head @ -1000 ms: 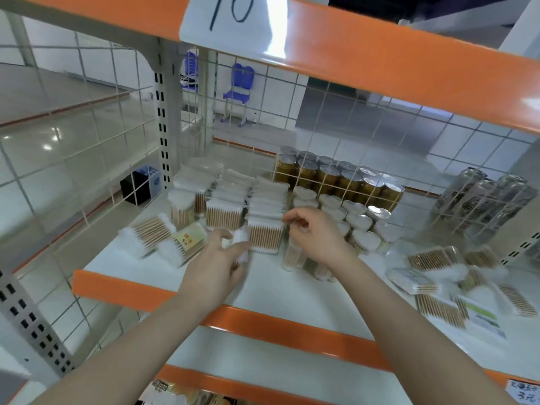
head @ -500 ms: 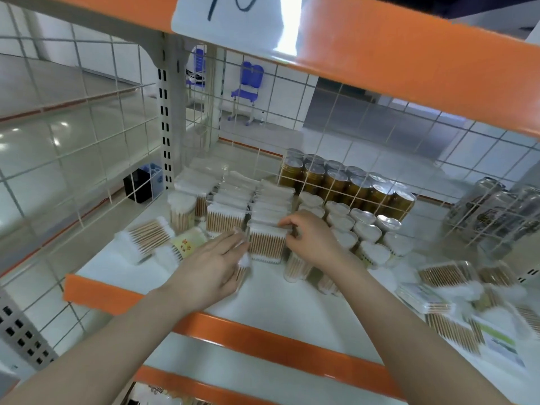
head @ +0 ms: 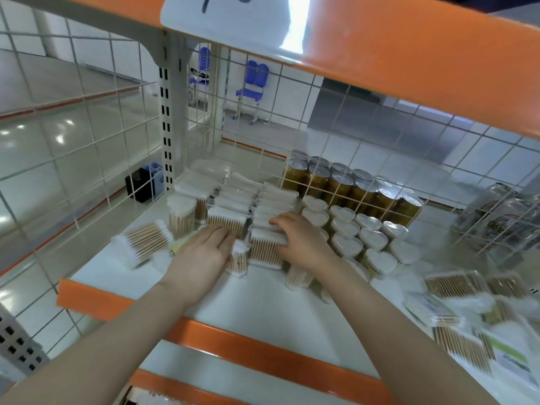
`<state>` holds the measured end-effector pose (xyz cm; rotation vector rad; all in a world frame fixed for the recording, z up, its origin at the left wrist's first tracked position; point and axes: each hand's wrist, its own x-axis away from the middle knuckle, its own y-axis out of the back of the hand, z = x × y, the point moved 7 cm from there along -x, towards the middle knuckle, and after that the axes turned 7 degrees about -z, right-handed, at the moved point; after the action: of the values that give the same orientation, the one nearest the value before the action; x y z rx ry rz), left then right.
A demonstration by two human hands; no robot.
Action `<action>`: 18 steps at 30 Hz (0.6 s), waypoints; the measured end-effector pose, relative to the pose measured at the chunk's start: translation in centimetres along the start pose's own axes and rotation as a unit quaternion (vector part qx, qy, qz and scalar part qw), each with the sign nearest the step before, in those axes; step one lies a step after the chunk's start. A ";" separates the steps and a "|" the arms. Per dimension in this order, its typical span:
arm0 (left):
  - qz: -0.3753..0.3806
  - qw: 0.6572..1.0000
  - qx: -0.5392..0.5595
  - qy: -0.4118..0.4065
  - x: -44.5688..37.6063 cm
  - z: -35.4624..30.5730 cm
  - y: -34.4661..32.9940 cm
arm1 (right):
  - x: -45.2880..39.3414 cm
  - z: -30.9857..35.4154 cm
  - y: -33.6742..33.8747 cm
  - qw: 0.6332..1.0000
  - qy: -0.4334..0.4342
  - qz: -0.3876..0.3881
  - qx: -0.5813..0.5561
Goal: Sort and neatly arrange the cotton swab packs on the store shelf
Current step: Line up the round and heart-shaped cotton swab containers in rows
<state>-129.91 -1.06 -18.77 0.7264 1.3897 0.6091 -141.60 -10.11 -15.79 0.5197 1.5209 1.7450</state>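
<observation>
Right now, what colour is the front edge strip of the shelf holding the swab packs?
Orange: the front edge strip shows clearly in the head view.

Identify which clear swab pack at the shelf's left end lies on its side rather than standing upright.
The loose pack nearest the wire side panel: its sticks run horizontally, cotton tips pointing sideways, while the rowed packs behind stand with tips up.

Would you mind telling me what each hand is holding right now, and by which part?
The right hand grips a rectangular swab pack by its top edge; the left hand lies flat, holding nothing.
</observation>
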 end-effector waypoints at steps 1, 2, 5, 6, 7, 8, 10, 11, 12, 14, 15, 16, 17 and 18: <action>-0.005 1.000 -0.001 0.001 -0.1 0.2 -0.2 | -0.1 0.0 -0.1 1.000 0.002 0.003 0.007; -0.010 1.000 -0.003 0.002 -0.2 0.4 -0.3 | -0.2 0.1 -0.2 1.000 0.004 0.006 0.014; -0.020 1.000 -0.007 0.009 -0.4 1.1 -0.7 | -0.4 0.2 -0.4 1.000 0.007 0.010 0.024; -0.024 1.000 -0.009 0.009 -0.5 1.3 -0.7 | -0.5 0.3 -0.4 1.000 0.007 0.010 0.026; -0.029 0.999 -0.013 0.008 -0.6 1.4 -0.7 | -0.6 0.3 -0.4 1.000 0.008 0.010 0.028; -0.033 0.999 -0.019 0.009 -0.7 1.5 -0.7 | -0.6 0.4 -0.4 1.000 0.009 0.009 0.029; -0.037 0.999 -0.031 0.009 -1.2 1.7 -0.6 | -0.7 0.5 -0.4 0.999 0.010 0.008 0.030; -0.036 0.999 -0.037 0.008 -1.4 1.8 -0.7 | -0.8 0.6 -0.4 0.999 0.011 0.007 0.034; -0.034 0.998 -0.043 0.007 -1.6 1.9 -0.8 | -0.9 0.6 -0.5 0.999 0.010 0.006 0.038; -0.030 0.998 -0.053 0.004 -1.8 2.2 -1.1 | -1.0 0.7 -0.7 0.999 0.006 0.005 0.041; -0.028 0.998 -0.056 0.004 -1.9 2.3 -1.2 | -1.0 0.7 -0.8 0.999 0.005 0.004 0.041; -0.025 0.998 -0.059 0.003 -1.9 2.4 -1.3 | -1.0 0.7 -0.9 0.999 0.005 0.002 0.040; -0.025 0.998 -0.061 0.003 -1.9 2.5 -1.4 | -1.0 0.7 -0.9 0.999 0.006 0.001 0.041; -0.025 0.998 -0.061 0.003 -2.0 2.5 -1.6 | -1.0 0.7 -1.0 0.999 0.007 -0.001 0.043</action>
<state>-127.66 -3.81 -18.63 0.5908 1.3592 0.6511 -140.13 -10.38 -16.43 0.5495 1.6116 1.6918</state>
